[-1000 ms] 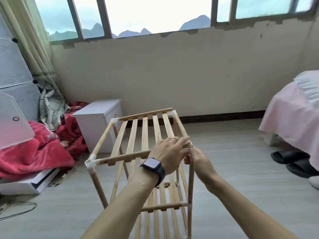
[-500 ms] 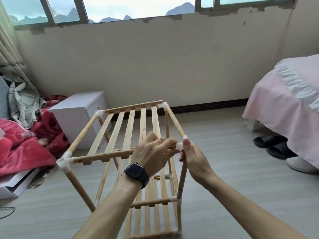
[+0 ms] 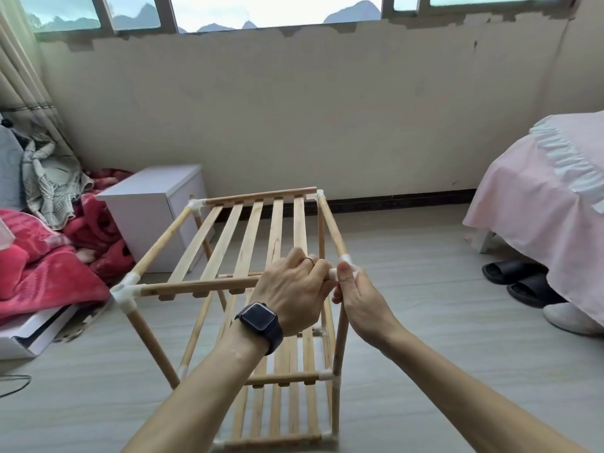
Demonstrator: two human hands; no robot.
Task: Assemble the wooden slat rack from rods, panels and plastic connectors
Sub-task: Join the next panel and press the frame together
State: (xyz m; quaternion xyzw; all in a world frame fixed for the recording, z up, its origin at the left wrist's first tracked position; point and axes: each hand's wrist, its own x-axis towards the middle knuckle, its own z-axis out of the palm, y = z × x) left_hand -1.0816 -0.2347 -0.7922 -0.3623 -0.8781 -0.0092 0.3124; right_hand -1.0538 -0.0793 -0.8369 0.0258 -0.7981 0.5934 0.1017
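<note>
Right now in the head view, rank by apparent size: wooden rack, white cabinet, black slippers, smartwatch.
Largest: wooden rack.
Then: white cabinet.
Unranked: black slippers and smartwatch look alike; watch nearer the camera, slippers partly hidden.

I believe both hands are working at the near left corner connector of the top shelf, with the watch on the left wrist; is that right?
Not quite: the head view shows the left hand gripping the top shelf's front rail and the right hand pinching the near right corner connector; the near left connector is untouched. The watch is on the left wrist.
</note>
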